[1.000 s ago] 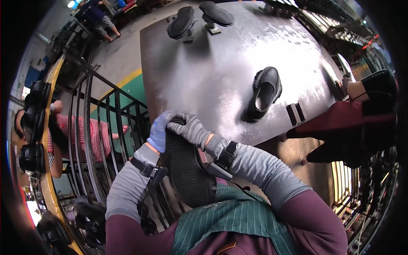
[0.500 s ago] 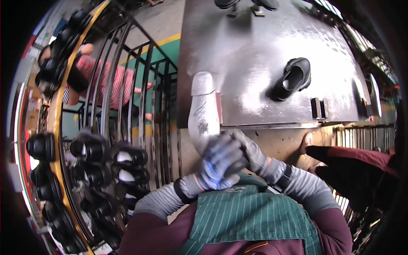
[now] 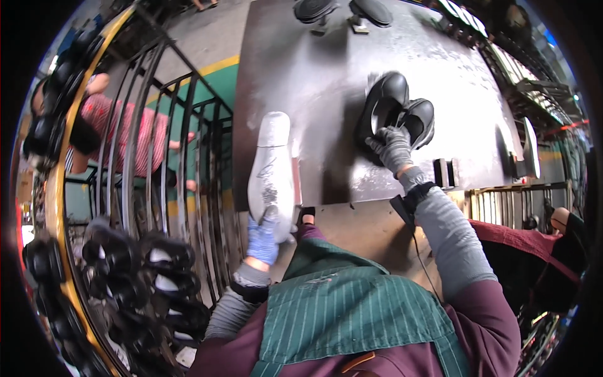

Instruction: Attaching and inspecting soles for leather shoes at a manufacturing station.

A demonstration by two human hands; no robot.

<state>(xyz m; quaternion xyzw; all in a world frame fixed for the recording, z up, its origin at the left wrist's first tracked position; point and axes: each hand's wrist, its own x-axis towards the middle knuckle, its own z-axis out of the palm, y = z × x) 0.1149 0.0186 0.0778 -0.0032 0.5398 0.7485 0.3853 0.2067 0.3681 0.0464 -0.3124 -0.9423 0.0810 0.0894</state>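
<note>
My left hand [image 3: 264,242], in a blue-grey glove, grips the near end of a silver metal shoe last [image 3: 273,166], its thumb on top; its other fingers are partly hidden. The last sticks out over the table's left front edge. Farther right, my right hand [image 3: 396,149], in a grey glove, has its fingers closed at the heel end of a black shoe [image 3: 383,100], toe pointing away. A second black shoe [image 3: 424,119] is just right of it on the shiny dark table [image 3: 326,107], partly behind the hand.
Two dark sole-shaped stands [image 3: 370,12] rise at the table's far edge. Small black blocks [image 3: 445,173] sit near its right front. On the left stands a metal rack [image 3: 147,125] beside several black shoes [image 3: 166,257]. A person in red [image 3: 107,132] is beyond it.
My hands were together in front of the apron around a dark thing. They have parted: the right has reached out to the table with a black shoe; the left is now on the last.
</note>
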